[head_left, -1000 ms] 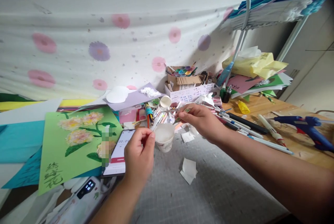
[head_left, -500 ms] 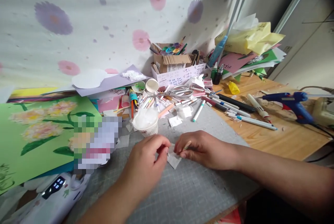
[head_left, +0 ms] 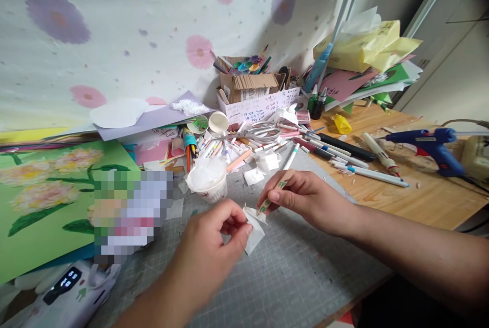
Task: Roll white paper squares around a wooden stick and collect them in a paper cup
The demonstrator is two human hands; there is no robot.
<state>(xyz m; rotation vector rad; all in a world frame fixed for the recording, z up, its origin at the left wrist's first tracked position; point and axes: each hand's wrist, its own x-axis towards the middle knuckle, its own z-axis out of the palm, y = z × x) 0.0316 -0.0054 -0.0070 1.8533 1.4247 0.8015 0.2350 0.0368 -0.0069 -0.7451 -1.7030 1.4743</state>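
My left hand (head_left: 216, 236) pinches a small piece of thin white paper (head_left: 255, 239) between thumb and forefinger, above the grey cutting mat (head_left: 290, 277). My right hand (head_left: 309, 199) is closed around a short, flat, pale stick (head_left: 281, 185) with green markings. The stick's lower tip touches or nearly touches the paper's upper edge, which looks folded over. Just beyond my left hand stands a white paper cup (head_left: 209, 185) with white material in its top. A few white paper squares (head_left: 263, 165) lie on the mat behind my hands.
Several pens (head_left: 344, 155) and metal scissors (head_left: 263, 132) crowd the back of the mat. A blue glue gun (head_left: 424, 139) rests on the wooden table at right. At left are a green flower picture (head_left: 114, 152) and a white device with a lit display (head_left: 63, 284).
My right hand has lifted and turned, so more of the stick shows. The paper in my left hand is tilted and more exposed. The view has shifted slightly right.
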